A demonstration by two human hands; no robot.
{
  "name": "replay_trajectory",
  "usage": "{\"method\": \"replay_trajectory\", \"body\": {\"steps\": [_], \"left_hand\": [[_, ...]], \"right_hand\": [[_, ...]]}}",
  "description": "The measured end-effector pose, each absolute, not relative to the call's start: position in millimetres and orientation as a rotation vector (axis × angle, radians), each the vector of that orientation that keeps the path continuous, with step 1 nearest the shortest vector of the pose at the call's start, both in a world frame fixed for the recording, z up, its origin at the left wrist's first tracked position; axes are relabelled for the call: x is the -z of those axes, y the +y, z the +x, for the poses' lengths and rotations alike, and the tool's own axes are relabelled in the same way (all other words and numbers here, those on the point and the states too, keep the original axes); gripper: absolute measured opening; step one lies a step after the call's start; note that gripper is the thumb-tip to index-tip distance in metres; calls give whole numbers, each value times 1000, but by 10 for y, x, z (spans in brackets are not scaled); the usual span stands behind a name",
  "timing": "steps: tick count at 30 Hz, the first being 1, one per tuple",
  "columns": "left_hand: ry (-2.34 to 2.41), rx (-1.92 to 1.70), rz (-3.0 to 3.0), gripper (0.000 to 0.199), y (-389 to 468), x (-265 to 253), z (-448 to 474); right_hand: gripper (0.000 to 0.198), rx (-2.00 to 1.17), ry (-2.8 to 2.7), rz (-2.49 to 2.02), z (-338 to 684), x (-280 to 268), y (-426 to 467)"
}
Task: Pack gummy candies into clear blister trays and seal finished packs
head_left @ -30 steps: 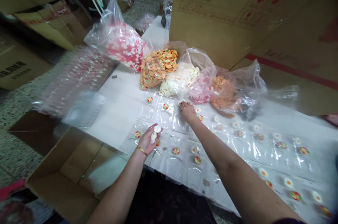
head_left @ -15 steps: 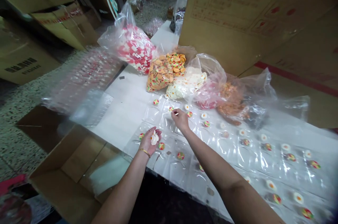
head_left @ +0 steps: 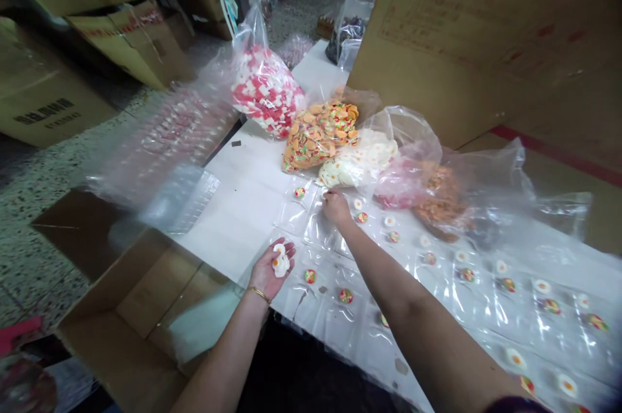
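Note:
My left hand [head_left: 273, 268] is palm up with its fingers curled a little around several small fried-egg pieces [head_left: 280, 260], white with orange yolks. Over the far row of clear plastic bags [head_left: 318, 226], my right hand [head_left: 336, 207] is closed, fingertips down; whatever they grip is hidden. To its right, a fried-egg piece [head_left: 358, 204] lies above a round pizza-like piece [head_left: 362, 218] on one bag, and similar pairs continue rightward. Another pizza-like piece [head_left: 299, 192] rests to the left of my right hand. Nearer me, a pizza-like piece [head_left: 310, 276] lies right of my left hand.
Behind the rows stand big clear sacks of egg pieces [head_left: 359, 159], orange-backed pieces [head_left: 311, 137] and pink-and-white pieces [head_left: 267, 92]. A large carton [head_left: 437, 43] borders the back right. An open cardboard box [head_left: 121, 309] sits at the left, below stacked plastic packs [head_left: 160, 141].
My right hand has moved slightly away from me over the far bag, and the white piece at its fingertips is no longer visible. My left hand has drawn left, off the near bags. The view has shifted.

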State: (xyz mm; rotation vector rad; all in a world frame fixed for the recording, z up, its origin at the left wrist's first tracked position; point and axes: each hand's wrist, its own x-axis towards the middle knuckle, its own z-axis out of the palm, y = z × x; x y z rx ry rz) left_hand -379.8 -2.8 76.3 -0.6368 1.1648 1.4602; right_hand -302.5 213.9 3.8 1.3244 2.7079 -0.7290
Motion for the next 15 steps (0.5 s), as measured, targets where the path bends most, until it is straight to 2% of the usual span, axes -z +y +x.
{"method": "replay_trajectory", "body": {"steps": [3,5,7,9,12,15], "left_hand": [[1150,-1456,-515,30,71,-762,-3820],[1136,-1439,-401,34,151,-764,-3823],[1134,-1407,-311,42,226,-757,-3823],[1154,-1378,-270,57,280,-743,-3829],[1185,-1360,-306,66,282,-732,-3867],[1160,-1364,-392,50,175,-737,-3941]], "right_hand": [[26,980,2751,1439,-2928,-157,2078],[23,1409,2692,1389,-2912,-255,1922],[16,1858,2468,1134,-2938,-352,1702],[13,2143,2152,933,-2989,-426,1501],[11,2334,1909,1016,-3075,-431,1418],[12,2323,2016,1413,-3191,-300,1651]]}}
